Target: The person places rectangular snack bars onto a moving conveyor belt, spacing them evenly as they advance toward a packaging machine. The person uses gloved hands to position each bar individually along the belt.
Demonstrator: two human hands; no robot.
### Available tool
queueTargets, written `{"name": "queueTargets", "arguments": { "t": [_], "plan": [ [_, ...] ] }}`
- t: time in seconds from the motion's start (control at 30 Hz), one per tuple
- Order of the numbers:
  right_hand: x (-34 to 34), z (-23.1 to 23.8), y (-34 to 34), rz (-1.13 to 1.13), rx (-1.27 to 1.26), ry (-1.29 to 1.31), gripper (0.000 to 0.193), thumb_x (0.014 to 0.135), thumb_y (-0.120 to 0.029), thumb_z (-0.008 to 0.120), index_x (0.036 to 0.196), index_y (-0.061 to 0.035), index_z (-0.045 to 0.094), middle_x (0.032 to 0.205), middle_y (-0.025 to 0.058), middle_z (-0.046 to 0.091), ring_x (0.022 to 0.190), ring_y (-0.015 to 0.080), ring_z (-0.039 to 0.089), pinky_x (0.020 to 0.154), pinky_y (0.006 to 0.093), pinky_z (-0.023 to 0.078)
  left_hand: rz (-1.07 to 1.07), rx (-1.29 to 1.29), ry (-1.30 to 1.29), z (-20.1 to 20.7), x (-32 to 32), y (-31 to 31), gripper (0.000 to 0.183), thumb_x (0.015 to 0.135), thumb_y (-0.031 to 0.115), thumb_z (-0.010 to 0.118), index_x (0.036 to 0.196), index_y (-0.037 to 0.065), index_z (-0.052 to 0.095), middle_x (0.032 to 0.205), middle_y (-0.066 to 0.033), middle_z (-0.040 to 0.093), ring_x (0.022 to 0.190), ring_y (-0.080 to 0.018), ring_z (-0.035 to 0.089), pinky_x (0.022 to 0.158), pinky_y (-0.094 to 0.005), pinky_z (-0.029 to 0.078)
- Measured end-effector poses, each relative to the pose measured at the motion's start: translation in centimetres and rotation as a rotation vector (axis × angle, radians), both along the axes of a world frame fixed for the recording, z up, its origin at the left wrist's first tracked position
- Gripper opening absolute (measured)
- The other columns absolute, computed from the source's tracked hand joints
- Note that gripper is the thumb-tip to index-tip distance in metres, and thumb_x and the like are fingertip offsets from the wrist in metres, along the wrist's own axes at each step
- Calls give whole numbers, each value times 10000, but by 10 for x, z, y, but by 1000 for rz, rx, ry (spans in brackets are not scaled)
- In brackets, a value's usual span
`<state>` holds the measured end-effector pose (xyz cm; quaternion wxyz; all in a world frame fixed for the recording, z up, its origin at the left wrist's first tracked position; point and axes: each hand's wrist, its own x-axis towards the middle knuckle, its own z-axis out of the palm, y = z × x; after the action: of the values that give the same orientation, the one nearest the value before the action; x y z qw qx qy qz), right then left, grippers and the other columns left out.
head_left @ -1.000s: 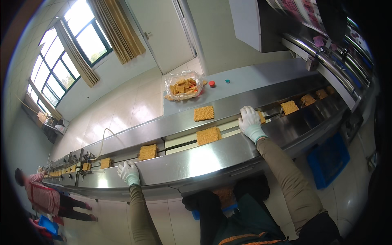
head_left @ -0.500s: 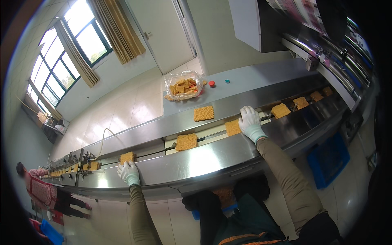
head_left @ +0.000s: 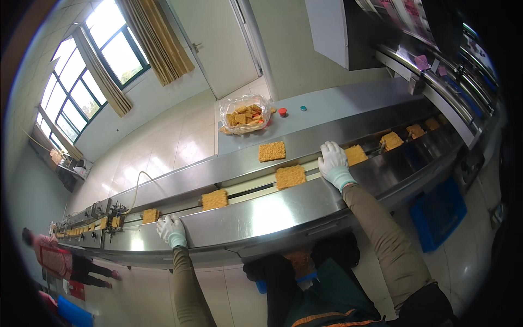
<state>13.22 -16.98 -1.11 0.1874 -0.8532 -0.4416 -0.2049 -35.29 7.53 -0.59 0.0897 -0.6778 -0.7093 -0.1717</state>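
Note:
Both my hands wear white gloves. My left hand (head_left: 171, 230) lies on the near steel edge of the conveyor (head_left: 261, 215), fingers outstretched and holding nothing. Just beyond its fingertips a golden, bumpy square snack cake (head_left: 150, 216) sits in the channel. My right hand (head_left: 333, 162) reaches across the channel with its fingers extended, nothing visibly gripped. Right beside it lies another snack cake (head_left: 356, 155); to its left is a larger-looking one (head_left: 290, 177), and farther left another (head_left: 214, 199). A single cake (head_left: 272, 151) rests on the far steel ledge.
Behind the conveyor stands a clear plastic bag (head_left: 245, 115) of cake pieces, near a red cap (head_left: 283, 112) and a green cap (head_left: 303, 108). A wrapping machine (head_left: 430, 76) rises at right. Blue crates (head_left: 438, 212) sit below. Another person (head_left: 54, 253) stands far left.
The cakes in the channel have moved rightward, one passing under or behind my right hand. My hands stay in nearly the same places. The cake on the ledge has not moved.

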Motion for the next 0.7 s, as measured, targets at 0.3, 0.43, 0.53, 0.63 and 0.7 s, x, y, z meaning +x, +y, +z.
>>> {"name": "queueTargets", "arguments": {
  "t": [0.3, 0.43, 0.53, 0.63, 0.7],
  "plan": [
    [0, 0, 0, -9, -16, -23, 335, 805, -240, 567, 1077, -44, 564, 1190, 108, 553, 1171, 261, 472, 979, 393, 394, 5, 26, 14, 0, 2, -2, 368, 890, 400, 482, 1013, 100, 656, 1254, -219, 513, 1183, -381, 461, 1023, -447, 344],
    [0, 0, 1, -9, -9, -24, 335, 805, -241, 568, 1075, -43, 564, 1188, 107, 554, 1170, 262, 473, 981, 394, 392, -2, 15, -1, 1, 2, -2, 371, 890, 392, 481, 1044, 102, 654, 1249, -214, 517, 1186, -379, 459, 1029, -444, 338],
    [1, -2, 1, -10, 1, -16, 337, 805, -246, 568, 1075, -43, 562, 1193, 106, 550, 1176, 262, 468, 984, 395, 387, -6, 17, -7, 1, 2, -3, 377, 889, 387, 480, 1064, 101, 652, 1244, -215, 518, 1186, -378, 458, 1033, -443, 333],
    [-1, -1, 0, -8, -17, 3, 343, 807, -249, 568, 1081, -44, 558, 1201, 106, 545, 1185, 261, 459, 987, 396, 383, -2, 9, -11, 4, 4, -5, 378, 888, 385, 481, 1068, 98, 651, 1242, -220, 517, 1186, -379, 458, 1032, -444, 334],
    [-1, 2, 0, 4, -5, 17, 343, 798, -227, 565, 1086, -43, 559, 1201, 121, 550, 1179, 281, 467, 974, 409, 394, -1, 14, -15, 4, 3, -5, 378, 887, 385, 482, 1064, 97, 651, 1242, -224, 515, 1185, -380, 458, 1030, -446, 337]
  ]
}}
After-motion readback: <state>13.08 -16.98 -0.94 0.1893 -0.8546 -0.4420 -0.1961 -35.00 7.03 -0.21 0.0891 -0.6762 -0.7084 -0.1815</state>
